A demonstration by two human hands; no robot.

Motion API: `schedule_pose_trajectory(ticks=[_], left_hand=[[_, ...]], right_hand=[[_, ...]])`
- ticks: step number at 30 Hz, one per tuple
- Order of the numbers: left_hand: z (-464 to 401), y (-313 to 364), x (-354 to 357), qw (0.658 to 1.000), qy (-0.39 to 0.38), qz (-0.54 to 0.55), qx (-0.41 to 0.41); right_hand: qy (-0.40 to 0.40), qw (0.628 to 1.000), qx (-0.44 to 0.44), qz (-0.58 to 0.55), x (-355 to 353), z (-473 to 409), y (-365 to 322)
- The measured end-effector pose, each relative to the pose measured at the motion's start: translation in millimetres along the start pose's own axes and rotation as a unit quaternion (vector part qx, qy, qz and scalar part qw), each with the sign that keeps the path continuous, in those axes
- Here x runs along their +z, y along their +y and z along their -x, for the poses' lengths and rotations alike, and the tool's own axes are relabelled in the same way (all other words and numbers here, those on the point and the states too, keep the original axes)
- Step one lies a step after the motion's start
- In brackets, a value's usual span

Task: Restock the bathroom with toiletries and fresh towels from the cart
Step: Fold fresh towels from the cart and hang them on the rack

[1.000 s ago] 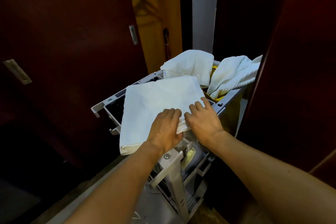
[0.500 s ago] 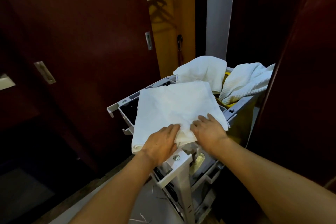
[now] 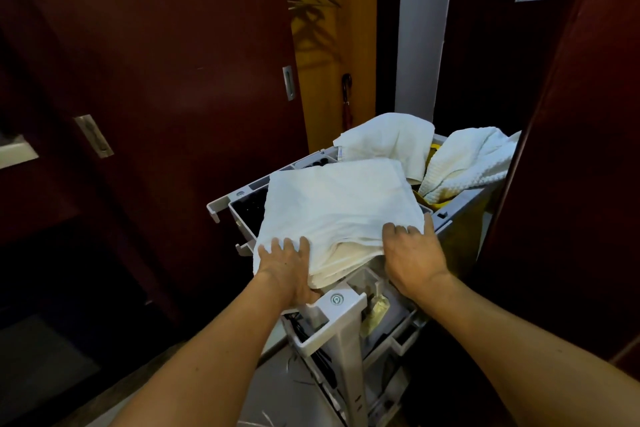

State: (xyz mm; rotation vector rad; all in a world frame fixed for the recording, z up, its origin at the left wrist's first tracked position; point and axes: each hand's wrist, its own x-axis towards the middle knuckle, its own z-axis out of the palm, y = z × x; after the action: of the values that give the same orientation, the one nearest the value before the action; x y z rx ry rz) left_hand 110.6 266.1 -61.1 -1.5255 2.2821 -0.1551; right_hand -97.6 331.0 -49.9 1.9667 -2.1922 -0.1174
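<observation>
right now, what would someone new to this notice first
The folded white towel lying on top of the grey cart, mid-frame, with the left hand and right hand gripping its near corners. Behind it, two crumpled white towels hang over the cart's far end, against dark red doors.

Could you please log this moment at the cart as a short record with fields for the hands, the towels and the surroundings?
Left hand: left hand grips the near left corner of the folded white towel, fingers on top.
Right hand: right hand grips the towel's near right edge.
Towel position: lying flat across the top of the grey cart, near edge overhanging.
Other linen: two crumpled white towels and at the cart's far end.
Surroundings: dark red door on the left with a metal handle plate.
</observation>
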Motion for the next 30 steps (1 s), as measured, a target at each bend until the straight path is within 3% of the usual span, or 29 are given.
schedule_pose_trajectory(ticks=[9,13,16,18,22,26,30], left_hand=[[2.5,8.0,-0.1,0.990,0.131,0.031,0.043],[2.2,10.3,-1.6,0.986,0.151,0.039,0.050],[4.9,0.7,-8.0,0.984,0.169,-0.001,0.051],[7.0,-10.4,-12.7,0.976,0.215,-0.008,0.044],[10.1,-27.9,-16.3,0.949,0.311,0.000,0.057],[8.0,-34.8,-5.4,0.974,0.221,0.002,0.055],[7.6,-44.3,-11.1,0.971,0.236,0.029,0.018]], right_hand=[[0.028,0.975,0.100,-0.195,-19.3,-21.2,-0.2],[0.036,0.987,0.084,-0.134,-15.5,-24.0,-7.4],[0.064,0.998,-0.006,0.004,-9.4,-23.6,1.5],[0.055,0.994,-0.064,0.069,-3.8,-22.0,5.6],[0.005,0.996,-0.065,0.063,3.3,-18.6,0.4],[-0.038,0.997,-0.056,0.049,2.2,-15.5,4.7],[-0.057,0.997,-0.015,0.047,-14.2,-21.2,9.9]])
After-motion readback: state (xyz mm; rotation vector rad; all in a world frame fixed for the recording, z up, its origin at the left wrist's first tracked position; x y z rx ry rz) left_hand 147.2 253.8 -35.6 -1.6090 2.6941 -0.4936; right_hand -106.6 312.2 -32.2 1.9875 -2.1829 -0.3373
